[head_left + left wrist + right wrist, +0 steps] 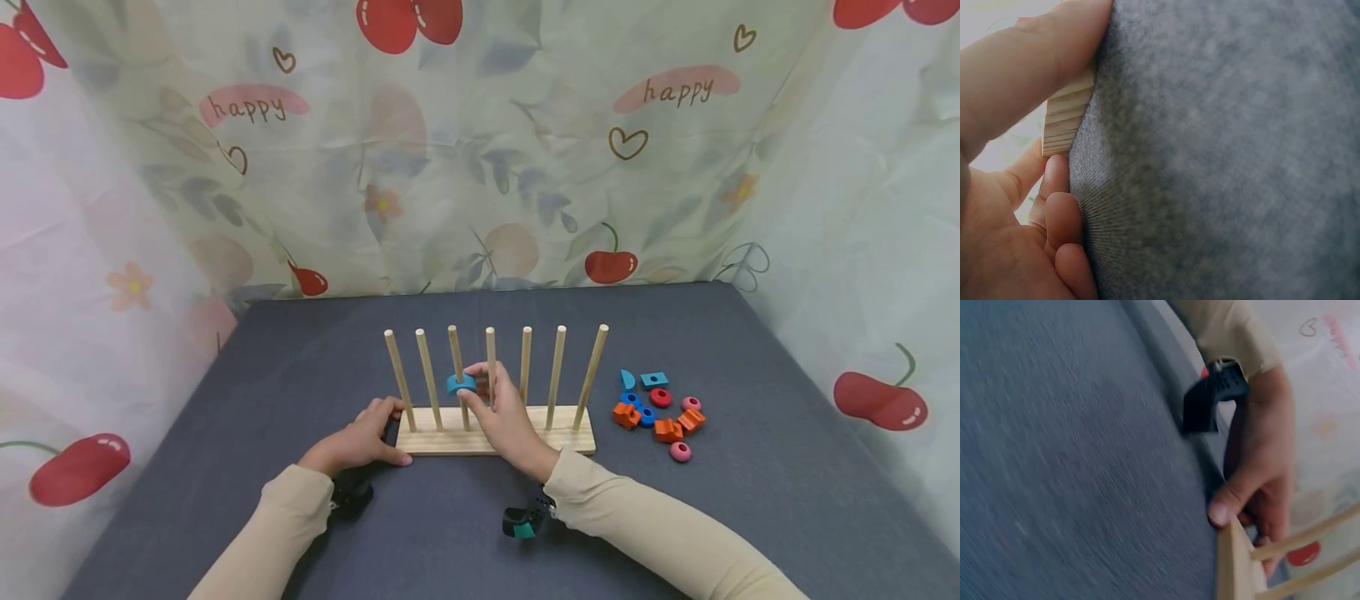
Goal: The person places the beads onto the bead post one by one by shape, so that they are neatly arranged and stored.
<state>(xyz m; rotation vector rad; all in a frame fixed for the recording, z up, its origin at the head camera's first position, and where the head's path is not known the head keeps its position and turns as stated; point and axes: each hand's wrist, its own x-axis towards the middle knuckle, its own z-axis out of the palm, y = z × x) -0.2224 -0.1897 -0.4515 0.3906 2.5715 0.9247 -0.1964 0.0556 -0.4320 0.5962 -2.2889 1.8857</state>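
At the bottom of the head view, the left sleeve (258,533) is angled in from lower left and the right sleeve (667,533) from lower right, over the dark tabletop (435,533). The left hand (360,435) is spread around the left end of the wooden base (442,447), which is gripped with the thumb at the front edge and the fingers behind. The right hand (513,423) is turned toward the left of the frame; the blue piece (455,387) is pinched between its thumb and fingers, and the fourth peg (491,350) seems to be enclosed between them. The piece, at centre frame, appears to be threaded around the third peg (454,350), partway down. The step can be judged as placing it there; a straight lowering to the base, then a release, is called for. At centre right, loose pieces (661,397) are scattered. Beyond, a cherry-printed curtain (450,242) is hung.
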